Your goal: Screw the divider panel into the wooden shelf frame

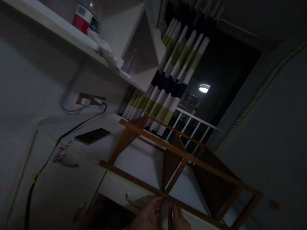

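Observation:
A brown wooden rack frame (184,156) lies across a white desk top (141,159), its slats running toward the right. At the bottom of the view both my hands meet at the frame's near rail. My left hand (150,214) has its fingers curled in a pinch at a small joint on the rail (165,198). My right hand (178,217) is right beside it, fingers pressed together against the same spot. What they pinch is too small and dark to make out.
A dark phone (92,135) lies on the desk, with a black cable (57,143) running to a wall socket (90,99). A shelf (72,38) above holds a red-labelled container (83,17). A striped curtain (172,73) hangs by a dark window with white railing (194,124).

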